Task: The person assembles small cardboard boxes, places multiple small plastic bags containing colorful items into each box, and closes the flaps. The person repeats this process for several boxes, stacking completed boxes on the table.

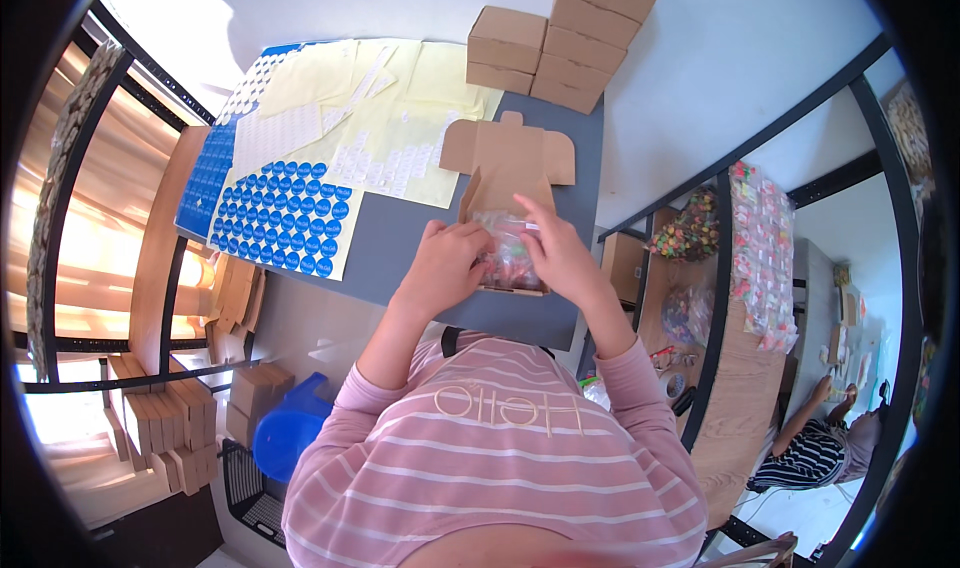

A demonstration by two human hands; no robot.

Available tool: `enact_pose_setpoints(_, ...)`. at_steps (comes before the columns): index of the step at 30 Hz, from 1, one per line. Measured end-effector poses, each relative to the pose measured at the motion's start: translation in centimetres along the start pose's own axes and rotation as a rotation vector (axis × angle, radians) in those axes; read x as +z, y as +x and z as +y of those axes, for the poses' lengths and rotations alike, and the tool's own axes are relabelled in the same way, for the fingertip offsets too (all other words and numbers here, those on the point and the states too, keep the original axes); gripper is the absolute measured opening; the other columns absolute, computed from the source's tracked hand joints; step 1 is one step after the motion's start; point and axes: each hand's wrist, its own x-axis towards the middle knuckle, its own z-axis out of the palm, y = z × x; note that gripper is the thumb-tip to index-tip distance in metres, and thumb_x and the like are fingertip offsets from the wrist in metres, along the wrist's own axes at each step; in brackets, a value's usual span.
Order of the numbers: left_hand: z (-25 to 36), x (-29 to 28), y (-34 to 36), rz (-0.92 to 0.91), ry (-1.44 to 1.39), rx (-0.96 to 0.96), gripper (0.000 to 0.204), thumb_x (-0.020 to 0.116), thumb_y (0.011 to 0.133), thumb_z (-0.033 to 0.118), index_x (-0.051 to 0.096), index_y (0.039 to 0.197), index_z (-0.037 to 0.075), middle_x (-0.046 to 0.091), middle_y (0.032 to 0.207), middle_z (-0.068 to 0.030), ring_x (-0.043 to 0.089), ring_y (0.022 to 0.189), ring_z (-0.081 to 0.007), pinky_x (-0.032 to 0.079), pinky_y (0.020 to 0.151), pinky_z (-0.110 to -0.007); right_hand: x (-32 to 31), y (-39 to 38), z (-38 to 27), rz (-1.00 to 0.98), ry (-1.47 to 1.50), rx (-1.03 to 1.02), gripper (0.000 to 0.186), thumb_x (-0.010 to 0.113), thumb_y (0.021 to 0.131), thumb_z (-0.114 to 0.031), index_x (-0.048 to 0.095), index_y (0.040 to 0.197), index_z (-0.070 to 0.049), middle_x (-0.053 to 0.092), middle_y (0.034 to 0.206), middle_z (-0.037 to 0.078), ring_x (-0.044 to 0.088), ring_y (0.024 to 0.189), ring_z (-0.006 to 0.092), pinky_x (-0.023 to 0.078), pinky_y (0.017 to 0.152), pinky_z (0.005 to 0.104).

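Observation:
An open brown cardboard box lies on the grey table with its lid flaps spread flat behind it. A clear plastic bag of small colourful items sits in the box's tray. My left hand grips the bag's left side at the tray edge. My right hand holds the bag's right side, forefinger stretched over its top. Both hands press close together on the bag.
Closed brown boxes are stacked at the table's far end. Sheets of round blue stickers and pale yellow sheets cover the left. Flat box blanks and a blue bin stand lower left. Shelves of packets and another person are right.

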Motion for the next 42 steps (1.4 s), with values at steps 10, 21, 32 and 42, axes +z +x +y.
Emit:
enact_pose_setpoints(10, 1.0, 0.3, 0.4, 0.032, 0.027, 0.065, 0.026, 0.066, 0.073, 0.008, 0.063, 0.099, 0.007, 0.059, 0.102, -0.0067, 0.054, 0.101, -0.0236, 0.036, 0.086, -0.038, -0.5, -2.5, -0.3, -0.067, -0.487, -0.113, 0.031, 0.068, 0.077, -0.023, 0.065, 0.106, -0.011, 0.058, 0.108, 0.003, 0.044, 0.12, 0.0271, 0.023, 0.103, 0.0518)
enact_pose_setpoints(21, 2.7, 1.2, 1.1, -0.082, 0.093, 0.101, 0.024, 0.065, 0.079, 0.015, 0.063, 0.102, 0.008, 0.06, 0.106, -0.0057, 0.054, 0.103, -0.0253, 0.036, 0.089, -0.039, -3.3, -6.0, 2.5, 0.387, -0.331, -0.086, 0.03, 0.07, 0.077, -0.015, 0.062, 0.105, -0.009, 0.056, 0.114, 0.006, 0.05, 0.116, 0.0273, 0.03, 0.103, 0.0474)
enact_pose_setpoints(32, 6.5, 2.5, 1.3, 0.106, -0.008, 0.069, 0.029, 0.065, 0.08, 0.011, 0.06, 0.108, 0.006, 0.056, 0.104, -0.012, 0.052, 0.099, -0.0305, 0.037, 0.089, -0.039, -17.2, -27.3, 20.0, 1.409, -0.579, 0.875, 0.036, 0.071, 0.072, -0.011, 0.06, 0.105, -0.001, 0.06, 0.098, 0.013, 0.057, 0.085, 0.0283, 0.047, 0.077, 0.0378)
enact_pose_setpoints(42, 11.3, 5.1, 3.1, 0.071, -0.137, 0.201, 0.029, 0.068, 0.075, 0.004, 0.061, 0.104, 0.005, 0.057, 0.102, -0.0112, 0.053, 0.096, -0.0291, 0.041, 0.084, -0.037, -23.0, -32.8, 23.5, 1.299, -0.832, 0.945, 0.04, 0.066, 0.077, -0.016, 0.055, 0.114, -0.002, 0.055, 0.113, 0.022, 0.056, 0.103, 0.0383, 0.047, 0.086, 0.0429)
